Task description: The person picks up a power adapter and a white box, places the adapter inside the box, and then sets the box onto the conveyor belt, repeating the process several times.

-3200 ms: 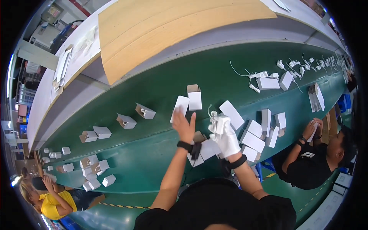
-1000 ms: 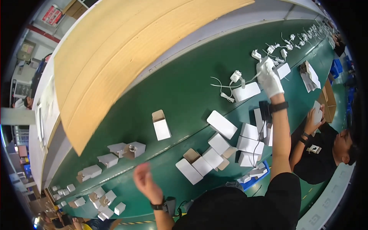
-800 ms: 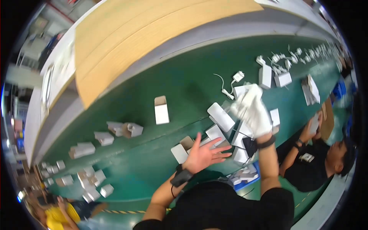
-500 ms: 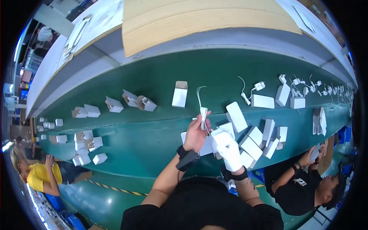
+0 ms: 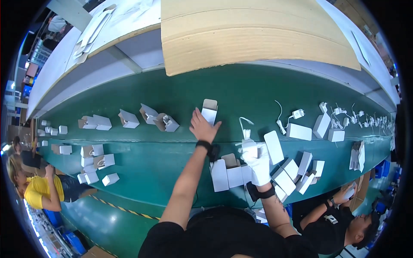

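My bare left hand (image 5: pixel 204 129) reaches to an upright-lidded white box (image 5: pixel 209 112), with its flap up at the far end. The fingers are spread along the box's left side and the thumb lies at its near right corner; whether they touch is hard to tell. In my gloved right hand (image 5: pixel 257 165) is a white charger (image 5: pixel 249 149), its bundled cable (image 5: pixel 246 128) sticking up beyond the fingers. Just below, several white boxes (image 5: pixel 220 176) stand together, one with its flap open. A further white box (image 5: pixel 274 147) leans right of the glove.
Open boxes (image 5: pixel 127 118) line the belt (image 5: pixel 180 90) on the left. Chargers with cables (image 5: pixel 297 114) and more boxes (image 5: pixel 299 132) lie at right. A cardboard sheet (image 5: pixel 258 38) overhangs the far side. One co-worker (image 5: pixel 331 219) works at right, another person in yellow (image 5: pixel 41 191) stands at left.
My left hand has let go of the bundled cable and moved up and left to the open box. The charger stays in my right hand, and the view has shifted slightly.
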The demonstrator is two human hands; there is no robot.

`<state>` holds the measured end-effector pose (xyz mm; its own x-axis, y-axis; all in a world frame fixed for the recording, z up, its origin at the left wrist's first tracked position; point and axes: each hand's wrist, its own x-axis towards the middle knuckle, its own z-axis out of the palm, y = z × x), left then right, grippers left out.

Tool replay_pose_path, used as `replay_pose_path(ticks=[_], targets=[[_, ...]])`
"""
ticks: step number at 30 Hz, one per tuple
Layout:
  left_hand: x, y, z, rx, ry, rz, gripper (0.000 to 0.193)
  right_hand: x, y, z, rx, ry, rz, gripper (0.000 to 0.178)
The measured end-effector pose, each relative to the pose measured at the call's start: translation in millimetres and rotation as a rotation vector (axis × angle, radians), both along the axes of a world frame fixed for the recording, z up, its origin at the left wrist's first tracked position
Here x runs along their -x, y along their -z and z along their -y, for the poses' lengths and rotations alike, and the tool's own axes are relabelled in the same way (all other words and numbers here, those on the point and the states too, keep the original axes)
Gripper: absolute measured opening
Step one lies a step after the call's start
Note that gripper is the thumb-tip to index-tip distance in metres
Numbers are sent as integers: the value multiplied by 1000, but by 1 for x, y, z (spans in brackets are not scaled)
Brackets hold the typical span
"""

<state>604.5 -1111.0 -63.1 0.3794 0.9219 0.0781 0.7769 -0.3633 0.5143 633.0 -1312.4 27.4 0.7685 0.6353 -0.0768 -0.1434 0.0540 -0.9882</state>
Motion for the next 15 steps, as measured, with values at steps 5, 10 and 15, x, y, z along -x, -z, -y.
replay_pose_path(ticks=[5,10,15], targets=[[9,6,-75,308,358,-150,80,5,-43,20,-29,58,68,36],[31,-44,-42,10,702,49,69,5,-58,38,-68,-34,-40,44],[49,-89,-3,-151,907,160,64,-2,-52,42,67,-196,118,46]])
